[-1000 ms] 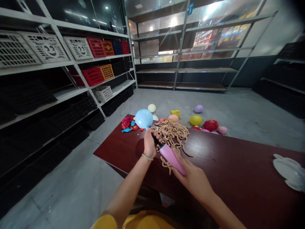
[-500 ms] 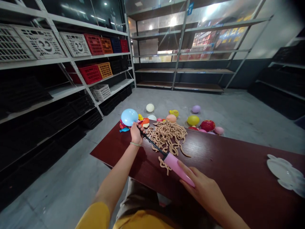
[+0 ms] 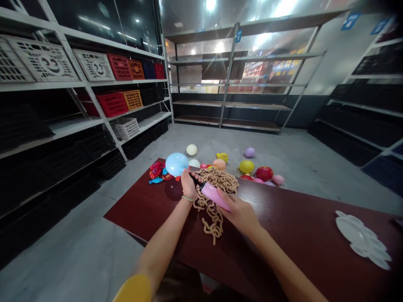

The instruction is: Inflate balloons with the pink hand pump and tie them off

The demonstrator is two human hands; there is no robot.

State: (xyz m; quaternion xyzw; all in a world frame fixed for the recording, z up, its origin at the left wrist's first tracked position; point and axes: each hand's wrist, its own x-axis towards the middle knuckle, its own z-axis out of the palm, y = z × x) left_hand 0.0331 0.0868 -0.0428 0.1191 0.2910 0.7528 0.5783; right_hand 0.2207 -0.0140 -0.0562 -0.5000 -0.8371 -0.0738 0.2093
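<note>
My left hand [image 3: 188, 185] is closed round the neck of a partly inflated light blue balloon [image 3: 176, 164], where it meets the black end of a hand balloon pump. The pump's pink barrel [image 3: 214, 196] lies in the grip of my right hand [image 3: 241, 212]. Its black rod is nearly all inside the barrel. Below and behind the pump, a heap of tan, worm-like strands [image 3: 222, 178] spreads over the dark red table [image 3: 277, 235]. Uninflated balloons [image 3: 159, 171] in red and blue lie at the table's far left corner.
Several inflated balloons, among them a yellow one [image 3: 246, 167] and a red one [image 3: 263, 173], rest on the floor beyond the table. A white palette-like tray [image 3: 362, 239] lies at the right. Shelving with plastic crates [image 3: 118, 67] stands at the left; more racks [image 3: 252, 105] line the back.
My right hand has pushed the pink barrel up and left towards my left hand, so the long black rod has slid in. The view has shifted a little.
</note>
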